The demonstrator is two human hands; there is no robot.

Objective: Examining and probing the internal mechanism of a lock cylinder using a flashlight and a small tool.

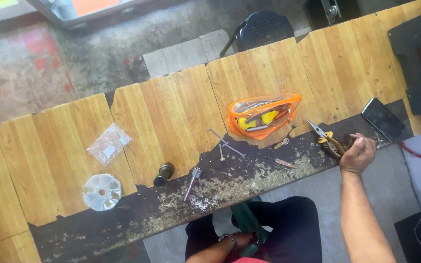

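Your right hand point(358, 152) is curled around a small dark part at the bench's point(171, 117) near edge, beside the pliers point(328, 140); your left hand point(237, 242) grips a green tool point(247, 223) in your lap. Bring them together next.

Pouch point(263, 116) mid-bench point(171, 112); pliers point(328, 140) right of it, phone point(383, 119) farther right; round organiser point(102, 192) far left.

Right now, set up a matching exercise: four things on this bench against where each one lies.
Things:
1. orange pouch
2. pliers
3. round clear organiser
4. dark phone

Places:
A. near the bench's left end, by the front edge
B. right of the right hand, toward the back
C. mid-bench, holding tools
D. just left of the right hand

Pairs: 1-C, 2-D, 3-A, 4-B
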